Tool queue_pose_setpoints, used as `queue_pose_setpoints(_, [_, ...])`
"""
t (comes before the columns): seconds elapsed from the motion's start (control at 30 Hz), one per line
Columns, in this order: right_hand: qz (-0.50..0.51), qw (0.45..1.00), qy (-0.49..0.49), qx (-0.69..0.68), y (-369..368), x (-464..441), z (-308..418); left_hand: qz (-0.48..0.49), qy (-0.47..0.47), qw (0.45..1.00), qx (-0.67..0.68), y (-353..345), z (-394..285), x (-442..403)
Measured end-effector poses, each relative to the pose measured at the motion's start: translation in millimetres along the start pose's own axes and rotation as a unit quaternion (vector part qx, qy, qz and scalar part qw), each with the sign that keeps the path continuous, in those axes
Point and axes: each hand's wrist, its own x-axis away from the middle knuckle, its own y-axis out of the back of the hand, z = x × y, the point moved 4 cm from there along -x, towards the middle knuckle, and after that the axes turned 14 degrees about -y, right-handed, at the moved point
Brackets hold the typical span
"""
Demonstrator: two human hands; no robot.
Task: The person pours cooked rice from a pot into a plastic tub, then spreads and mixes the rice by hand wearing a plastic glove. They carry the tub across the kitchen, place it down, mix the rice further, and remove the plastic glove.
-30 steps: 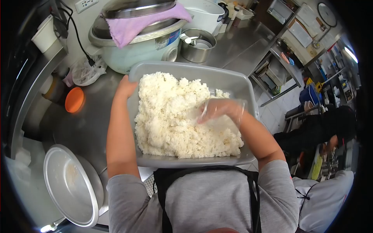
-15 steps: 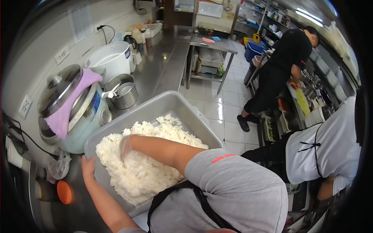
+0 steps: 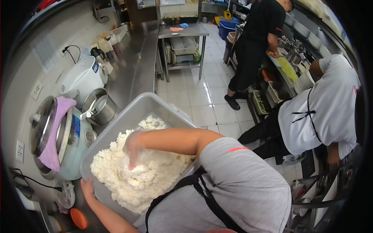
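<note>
A grey plastic tub (image 3: pixel 145 101) holds a large mound of white rice (image 3: pixel 128 190). My left hand (image 3: pixel 88 188) grips the tub's rim at its left side. Over the middle of the mound, my right hand (image 3: pixel 134 149), in a clear loose plastic glove, points down into the rice; its fingers are blurred by motion, and whether they hold rice cannot be made out. Left of the tub stands a large rice cooker (image 3: pixel 79 143) with a purple cloth (image 3: pixel 56 136) over its lid. A metal pot (image 3: pixel 101 108) with white-handled utensils stands behind the cooker.
A white container (image 3: pixel 77 79) and bottles (image 3: pixel 105 46) line the back of the steel counter (image 3: pixel 134 73). An orange bowl (image 3: pixel 79 218) lies at the lower left. One person in black (image 3: pixel 260 42) and another in white (image 3: pixel 322 108) stand at the right-hand counter.
The view has swung right, bringing the aisle and two people into view. My right hand has moved within the rice, and the rice surface has shifted. My left hand still holds the rim.
</note>
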Motion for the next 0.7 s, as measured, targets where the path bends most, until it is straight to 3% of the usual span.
queue_pose_setpoints(0.07, [-0.111, 0.99, 0.061, 0.062, -10.0, 9.1, -10.1, 0.03, -0.044, 0.997, 0.056, -3.8, -4.8, -1.6])
queue_pose_setpoints(0.1, [-0.109, 0.991, 0.062, 0.054, -16.9, 6.8, -12.8, 0.048, -0.046, 0.994, 0.089, -3.6, 19.5, -13.1])
queue_pose_setpoints(0.17, [-0.108, 0.99, 0.085, 0.028, -32.6, -4.6, -17.9, 0.029, -0.011, 1.0, -0.001, -6.0, -21.2, 9.1])
queue_pose_setpoints(0.2, [-0.155, 0.984, 0.086, 0.033, -32.0, 10.6, -12.5, 0.007, -0.022, 0.999, -0.027, -2.9, -0.8, 2.7])
queue_pose_setpoints(0.6, [-0.315, 0.936, -0.091, 0.128, -31.8, -7.2, -31.3, -0.005, 0.009, 0.999, 0.04, -6.4, 0.6, -0.7])
queue_pose_setpoints(0.7, [-0.341, 0.932, -0.064, 0.107, -29.3, -11.9, -40.3, -0.005, 0.001, 0.999, 0.032, -5.5, -2.7, -0.6])
